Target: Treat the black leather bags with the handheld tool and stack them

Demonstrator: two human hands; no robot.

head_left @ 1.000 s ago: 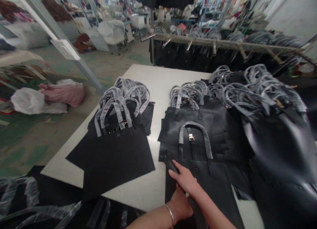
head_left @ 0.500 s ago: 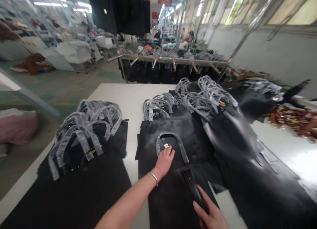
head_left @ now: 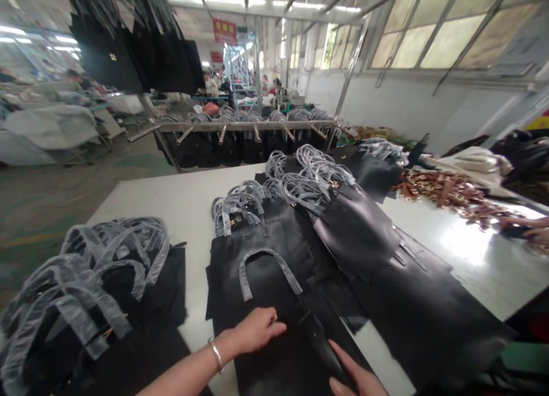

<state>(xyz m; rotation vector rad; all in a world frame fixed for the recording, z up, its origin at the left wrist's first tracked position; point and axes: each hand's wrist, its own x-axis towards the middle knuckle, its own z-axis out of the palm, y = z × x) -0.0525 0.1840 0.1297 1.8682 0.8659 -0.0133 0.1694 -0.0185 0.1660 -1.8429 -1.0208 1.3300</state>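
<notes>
Right hand (head_left: 361, 379), fingers closed around a long black tool (head_left: 319, 342); left hand (head_left: 256, 328), fingers curled, any pinch indeterminable, over a black bag panel (head_left: 274, 370). Beyond: film-wrapped handle (head_left: 271, 252), arched; bundled handles (head_left: 315, 182) on white table (head_left: 141, 199); metal rack (head_left: 240, 125) behind

Past the work, I see a metal rail (head_left: 253, 126) with short pegs standing across the aisle, black bags (head_left: 132, 56) hanging at upper left, and a red banner (head_left: 225, 32) farther back. Over on my right, brown straps (head_left: 450, 195) with gold-coloured fittings lie heaped near a cream bundle (head_left: 489, 163), with a co-worker's hand (head_left: 536, 234) at the edge. Above them I get a pale wall (head_left: 377, 107) and paned windows (head_left: 448, 39).
</notes>
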